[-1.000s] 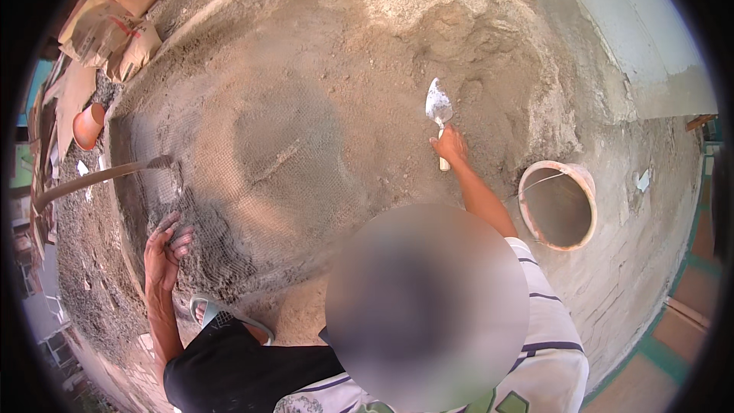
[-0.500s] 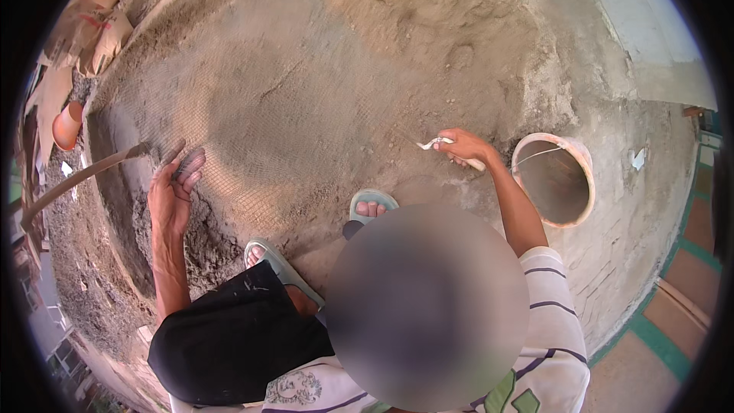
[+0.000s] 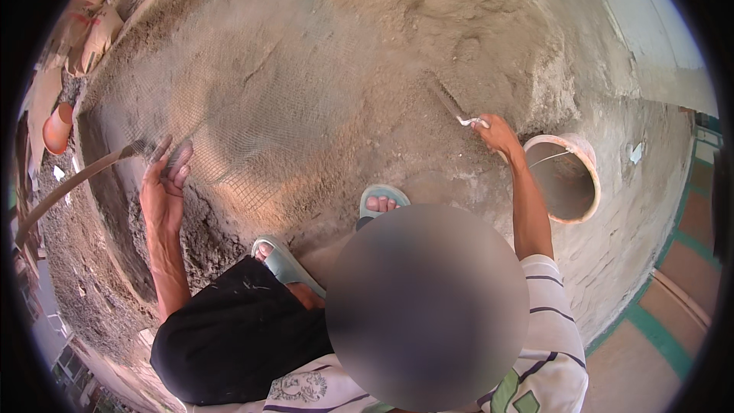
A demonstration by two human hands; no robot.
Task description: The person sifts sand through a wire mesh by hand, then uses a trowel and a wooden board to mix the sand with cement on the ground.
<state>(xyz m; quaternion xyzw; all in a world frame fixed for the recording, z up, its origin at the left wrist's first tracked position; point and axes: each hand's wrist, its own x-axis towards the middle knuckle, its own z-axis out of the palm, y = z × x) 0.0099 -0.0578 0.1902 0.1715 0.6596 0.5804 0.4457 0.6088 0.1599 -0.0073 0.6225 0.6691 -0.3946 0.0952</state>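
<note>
My right hand (image 3: 495,134) is closed around the handle of a trowel (image 3: 445,98). The trowel's pale bent neck shows beyond my fingers, and its dark blade points up and left over sandy ground. At the left, my left hand (image 3: 163,191) is raised with its fingers stretched out and apart, their tips grey with dirt, and I see nothing in it. A fine mesh pattern (image 3: 245,138) spreads over the sand just right of this hand, blurred in places. Whether the hand touches it I cannot tell. Dark wet mortar (image 3: 205,229) lies below the mesh.
A whitish bucket (image 3: 590,160) stands tilted beside my right forearm. Loose sand (image 3: 489,46) is heaped at the far side. At the left are a curved brown strip (image 3: 80,177), an orange pot (image 3: 58,128) and a paper sack (image 3: 98,42). My sandalled feet (image 3: 284,264) are close in front.
My right hand has moved to the right with the trowel, closer to the bucket, and more of the blade shows. The left hand stays raised in nearly the same place.
</note>
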